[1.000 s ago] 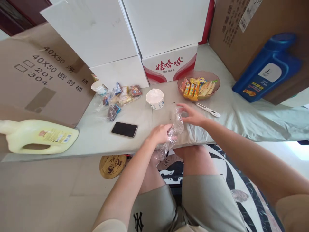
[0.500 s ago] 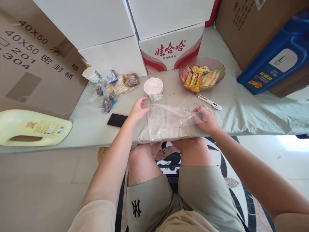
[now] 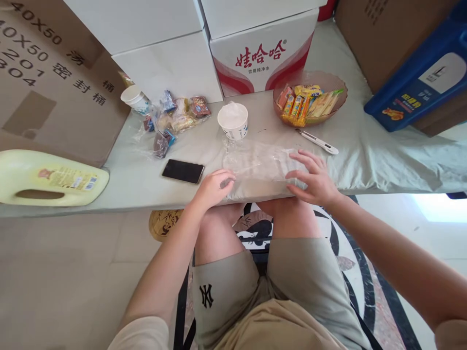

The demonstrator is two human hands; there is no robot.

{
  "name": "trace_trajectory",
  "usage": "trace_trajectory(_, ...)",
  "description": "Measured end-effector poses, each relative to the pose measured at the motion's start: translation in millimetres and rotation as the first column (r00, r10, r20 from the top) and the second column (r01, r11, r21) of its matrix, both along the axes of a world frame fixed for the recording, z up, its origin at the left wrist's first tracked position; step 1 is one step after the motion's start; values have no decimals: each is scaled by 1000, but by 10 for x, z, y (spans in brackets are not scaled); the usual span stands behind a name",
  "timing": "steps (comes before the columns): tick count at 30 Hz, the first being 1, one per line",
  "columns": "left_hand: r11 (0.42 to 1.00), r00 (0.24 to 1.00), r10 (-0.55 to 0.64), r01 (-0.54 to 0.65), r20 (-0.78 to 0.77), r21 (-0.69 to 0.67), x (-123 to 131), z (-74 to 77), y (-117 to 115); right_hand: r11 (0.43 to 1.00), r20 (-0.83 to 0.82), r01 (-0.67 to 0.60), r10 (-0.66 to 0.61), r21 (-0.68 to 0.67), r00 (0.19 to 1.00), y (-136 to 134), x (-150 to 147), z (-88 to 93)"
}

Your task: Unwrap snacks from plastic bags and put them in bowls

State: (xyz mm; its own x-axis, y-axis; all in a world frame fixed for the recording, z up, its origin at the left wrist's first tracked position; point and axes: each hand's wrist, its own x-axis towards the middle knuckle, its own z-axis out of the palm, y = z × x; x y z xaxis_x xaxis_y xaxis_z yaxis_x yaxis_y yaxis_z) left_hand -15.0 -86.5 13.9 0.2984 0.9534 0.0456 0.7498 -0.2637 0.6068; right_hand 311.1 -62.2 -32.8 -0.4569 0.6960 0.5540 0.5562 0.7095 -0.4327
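A clear plastic bag (image 3: pixel 259 160) lies spread over the cloth near the front edge. At its lower left corner is my left hand (image 3: pixel 215 187), thumb and fingertips closed together on the plastic. My right hand (image 3: pixel 310 176) rests at the bag's right end with its fingers spread apart. Just behind the bag stands a white paper cup (image 3: pixel 233 127) with clear plastic in its mouth. A black phone (image 3: pixel 183 171) lies left of my left hand. Beyond my right hand is a white utility knife (image 3: pixel 318 142).
A pink bowl (image 3: pixel 339 104) of wrapped snacks stands at the back right, beside a blue jug (image 3: pixel 412 82). Bagged snacks (image 3: pixel 182 116) and stacked cups (image 3: pixel 134 97) are back left. A yellow jug (image 3: pixel 54 177) lies far left. Boxes (image 3: pixel 262 58) line the back.
The bag now lies flatter and wider. My left hand has moved down toward the front edge and closed at the bag's corner; my right hand has opened. The view has shifted slightly.
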Motion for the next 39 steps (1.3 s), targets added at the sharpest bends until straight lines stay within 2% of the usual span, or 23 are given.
trace_trajectory(3,997,1000,-12,12,-5,-75,-66,26,-18,996,-85,81,-84,-32,993,-121,-12,78)
trace_trajectory(6,982,984,93,-66,151,-180,-124,-55,-37,960,-226,151,-205,-237,952,-144,30,78)
trace_trajectory(7,971,956,154,-100,250,-215,-131,-94,-40,932,-264,170,-260,-321,929,-140,47,69)
trace_trajectory(9,952,849,265,-153,458,-266,-115,-168,-36,883,-311,182,-336,-433,889,-126,66,56)
trace_trajectory(11,937,726,339,-205,599,-282,-65,-221,-14,874,-321,172,-341,-455,884,-115,51,72)
trace_trajectory(13,923,661,384,-258,645,-286,-6,-245,27,870,-295,176,-337,-460,894,-109,2,116)
trace_trajectory(15,908,662,419,-301,622,-292,32,-253,81,828,-269,208,-391,-522,880,-105,-69,173)
trace_trajectory(19,880,746,475,-403,466,-251,10,-296,168,644,-200,266,-556,-717,807,-78,-202,251)
trace_trajectory(21,877,762,478,-437,437,-197,-21,-352,179,569,-140,296,-599,-767,788,-52,-245,262)
trace_trajectory(23,903,757,422,-402,499,-153,-44,-422,172,527,-98,317,-617,-789,781,-27,-272,257)
trace_trajectory(25,948,757,311,-292,575,-129,-53,-491,158,503,-83,317,-623,-804,778,-14,-285,243)
trace_trajectory(27,976,784,219,-183,581,-121,-54,-549,151,499,-102,293,-624,-816,775,-17,-286,226)
trace_trajectory(29,981,823,192,-147,535,-126,-56,-588,157,516,-150,255,-618,-818,772,-34,-274,210)
trace_trajectory(31,976,821,218,-182,528,-119,-60,-601,171,540,-196,227,-615,-810,764,-55,-251,197)
trace_trajectory(35,948,727,295,-302,620,-98,-52,-543,177,558,-194,249,-616,-791,763,-83,-194,168)
trace_trajectory(37,932,718,335,-345,610,-106,-34,-487,161,589,-146,321,-608,-741,780,-90,-175,145)
trace_trajectory(39,922,747,368,-370,553,-114,-10,-430,136,655,-84,419,-593,-629,801,-96,-168,116)
